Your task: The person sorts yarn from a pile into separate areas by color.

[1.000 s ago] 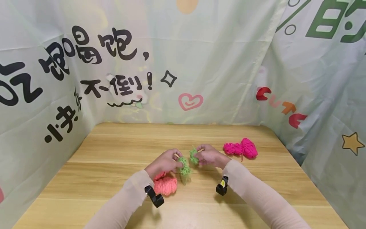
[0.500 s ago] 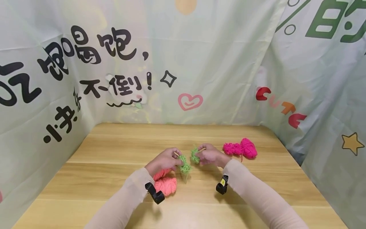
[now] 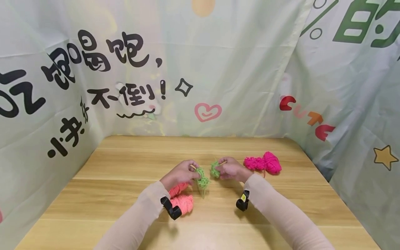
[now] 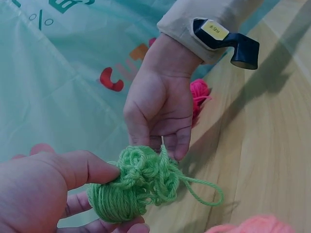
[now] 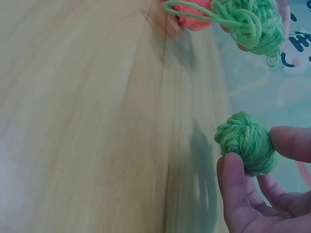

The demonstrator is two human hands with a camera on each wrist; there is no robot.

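Note:
My left hand (image 3: 181, 174) pinches a loose, tangled bundle of green yarn (image 4: 146, 179) between thumb and fingers, above the table. A loop of strand (image 4: 206, 191) sticks out from its side. A short way to the right, my right hand (image 3: 230, 169) holds a smaller, round ball of green yarn (image 5: 247, 144) at its fingertips. The two green pieces are apart in the head view. Coral yarn (image 3: 182, 203) lies on the table below my left wrist, partly hidden by the hand and the wrist camera.
Magenta yarn (image 3: 272, 163), a wound ball beside a lumpy bunch, lies at the back right of the wooden table (image 3: 131, 156). Printed cloth (image 3: 237, 86) hangs behind and along both sides. Black cameras (image 3: 243, 201) are strapped to both wrists.
Both hands keep their hold on the green yarn. The left bundle has risen slightly, and the right hand's ball has shifted a little to the right.

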